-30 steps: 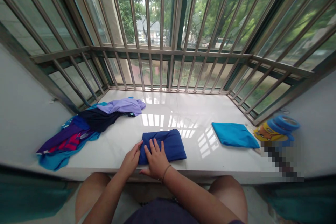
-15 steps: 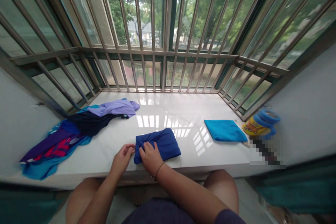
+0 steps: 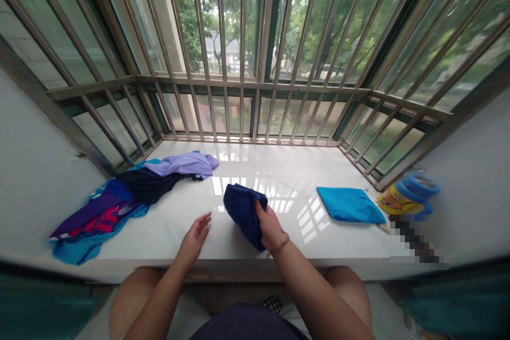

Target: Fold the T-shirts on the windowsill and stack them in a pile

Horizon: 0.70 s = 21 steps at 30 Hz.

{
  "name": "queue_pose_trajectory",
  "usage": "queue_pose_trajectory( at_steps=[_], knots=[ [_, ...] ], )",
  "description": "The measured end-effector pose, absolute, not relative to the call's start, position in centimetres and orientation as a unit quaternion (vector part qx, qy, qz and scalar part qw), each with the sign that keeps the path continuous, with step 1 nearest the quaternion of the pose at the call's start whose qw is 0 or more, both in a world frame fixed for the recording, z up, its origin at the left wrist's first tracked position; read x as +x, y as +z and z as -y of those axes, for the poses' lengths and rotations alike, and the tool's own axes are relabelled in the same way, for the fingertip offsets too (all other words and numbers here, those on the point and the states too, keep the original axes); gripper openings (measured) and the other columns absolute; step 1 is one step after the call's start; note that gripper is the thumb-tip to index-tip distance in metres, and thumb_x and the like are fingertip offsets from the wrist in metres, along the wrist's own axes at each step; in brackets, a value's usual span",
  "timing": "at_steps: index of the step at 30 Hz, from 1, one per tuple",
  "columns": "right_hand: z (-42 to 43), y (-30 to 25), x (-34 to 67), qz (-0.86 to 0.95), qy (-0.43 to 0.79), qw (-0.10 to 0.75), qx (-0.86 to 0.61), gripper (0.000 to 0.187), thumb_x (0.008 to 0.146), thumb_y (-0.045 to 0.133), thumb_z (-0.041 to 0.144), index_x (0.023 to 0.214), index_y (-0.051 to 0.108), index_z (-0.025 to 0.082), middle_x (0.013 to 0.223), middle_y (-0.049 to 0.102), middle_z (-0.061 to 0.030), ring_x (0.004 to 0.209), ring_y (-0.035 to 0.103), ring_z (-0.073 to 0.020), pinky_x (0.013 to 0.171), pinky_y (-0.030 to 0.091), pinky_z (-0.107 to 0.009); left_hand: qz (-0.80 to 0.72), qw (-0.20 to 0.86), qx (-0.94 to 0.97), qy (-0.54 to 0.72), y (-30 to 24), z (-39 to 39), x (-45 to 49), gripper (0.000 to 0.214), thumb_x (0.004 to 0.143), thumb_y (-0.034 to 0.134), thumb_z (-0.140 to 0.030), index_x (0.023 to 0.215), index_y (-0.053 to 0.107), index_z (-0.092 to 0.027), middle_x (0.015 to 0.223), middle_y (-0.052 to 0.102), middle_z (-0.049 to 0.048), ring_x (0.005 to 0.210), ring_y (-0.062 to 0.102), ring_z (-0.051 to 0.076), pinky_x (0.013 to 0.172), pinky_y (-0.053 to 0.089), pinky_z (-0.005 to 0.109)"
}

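Note:
A dark blue folded garment point(image 3: 243, 210) is tilted up over the white ledge, gripped along its right edge by my right hand point(image 3: 271, 226). The thumb of that hand lies on the near face of the cloth; its other fingers are hidden behind. To the left, my left hand point(image 3: 196, 235) hovers apart from the garment with its fingers stretched out and nothing in them. A flat, folded bright blue garment point(image 3: 350, 205) lies on the ledge to the right of my right hand.
The white ledge point(image 3: 287, 164) runs to a barred window point(image 3: 255, 85). Loose clothes point(image 3: 147, 186) in purple, black, lilac and blue are heaped at left. A blue and yellow mug point(image 3: 410, 195) stands at right beside a pixelated dark object point(image 3: 414, 239).
My right hand has lifted and tilted the dark blue garment off the ledge, moving right. My left hand has come away from its edge. The view has shifted slightly.

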State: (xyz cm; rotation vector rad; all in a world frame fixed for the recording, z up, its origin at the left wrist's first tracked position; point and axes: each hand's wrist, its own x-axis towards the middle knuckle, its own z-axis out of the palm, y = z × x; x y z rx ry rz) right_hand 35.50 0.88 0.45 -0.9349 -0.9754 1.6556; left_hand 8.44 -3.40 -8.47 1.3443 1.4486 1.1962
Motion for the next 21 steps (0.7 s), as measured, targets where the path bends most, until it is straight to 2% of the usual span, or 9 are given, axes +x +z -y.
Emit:
queue_pose_trajectory(
  at_steps=[3,6,9,12,14,16,18,21],
  knots=[
    [0.2,1.8,36.7,0.311,0.734,0.499,-0.34,0.073,0.09,0.07,0.077,0.136,0.067,0.02,0.128,0.078,-0.0124,0.123,0.073,-0.0324,0.11,0.056,-0.051,-0.518,0.432,0.588,0.446,-7.9,3.5,9.6,0.116,0.076,0.048,-0.104,0.155,0.057,-0.02,0.162,0.056,0.0213,0.151,0.052,0.042,0.124,0.046,0.057],
    [1.1,2.3,37.6,0.274,0.769,0.474,-0.33,0.067,0.093,0.07,0.074,0.129,0.071,0.018,0.125,0.08,-0.0131,0.121,0.075,-0.0309,0.111,0.057,-0.05,-0.487,0.497,0.601,0.394,-6.8,4.3,11.8,0.125,0.064,0.061,-0.106,0.153,0.062,-0.018,0.155,0.063,0.0206,0.147,0.054,0.047,0.122,0.047,0.06],
    [1.5,2.2,39.0,0.251,0.792,0.437,-0.344,0.068,0.096,0.063,0.076,0.127,0.073,0.016,0.123,0.08,-0.015,0.122,0.074,-0.0321,0.11,0.057,-0.051,-0.453,0.614,0.55,0.339,-5.7,5.4,14.4,0.106,0.063,0.083,-0.088,0.14,0.073,-0.017,0.139,0.075,0.0179,0.134,0.065,0.048,0.115,0.052,0.061],
    [1.7,2.1,41.5,0.271,0.768,0.444,-0.372,0.075,0.094,0.059,0.082,0.128,0.073,0.016,0.122,0.08,-0.0159,0.122,0.074,-0.0329,0.111,0.057,-0.051,-0.432,0.683,0.5,0.31,-4.8,6.0,16.2,0.08,0.072,0.089,-0.068,0.133,0.076,-0.017,0.13,0.08,0.0142,0.122,0.073,0.042,0.108,0.059,0.054],
    [1.9,2.2,43.9,0.311,0.733,0.468,-0.384,0.078,0.088,0.069,0.083,0.131,0.072,0.018,0.129,0.078,-0.0156,0.125,0.073,-0.0323,0.113,0.055,-0.05,-0.446,0.674,0.505,0.304,-3.9,5.8,16.7,0.069,0.078,0.088,-0.061,0.13,0.077,-0.017,0.124,0.082,0.0116,0.116,0.076,0.038,0.102,0.061,0.049],
    [2.1,2.5,46.5,0.355,0.712,0.458,-0.396,0.079,0.08,0.085,0.073,0.135,0.07,0.02,0.136,0.075,-0.0152,0.126,0.072,-0.032,0.112,0.055,-0.049,-0.458,0.643,0.542,0.289,-2.5,5.5,16.7,0.062,0.08,0.087,-0.057,0.127,0.078,-0.018,0.119,0.083,0.009,0.111,0.077,0.037,0.098,0.061,0.045],
    [2.2,3.0,48.9,0.391,0.706,0.41,-0.425,0.08,0.073,0.096,0.058,0.138,0.069,0.02,0.135,0.076,-0.0144,0.12,0.074,-0.0317,0.108,0.057,-0.05,-0.453,0.613,0.591,0.264,-0.8,5.1,16.5,0.055,0.082,0.085,-0.055,0.124,0.081,-0.019,0.116,0.084,0.0065,0.109,0.076,0.036,0.095,0.061,0.041],
    [1.9,3.7,51.4,0.454,0.687,0.32,-0.469,0.073,0.067,0.1,0.043,0.131,0.074,0.018,0.125,0.08,-0.0116,0.112,0.076,-0.0309,0.107,0.057,-0.05,-0.427,0.572,0.662,0.23,2.0,4.3,16.8,0.042,0.086,0.079,-0.049,0.117,0.083,-0.021,0.112,0.084,0.0037,0.105,0.075,0.033,0.09,0.059,0.037]
  ],
)
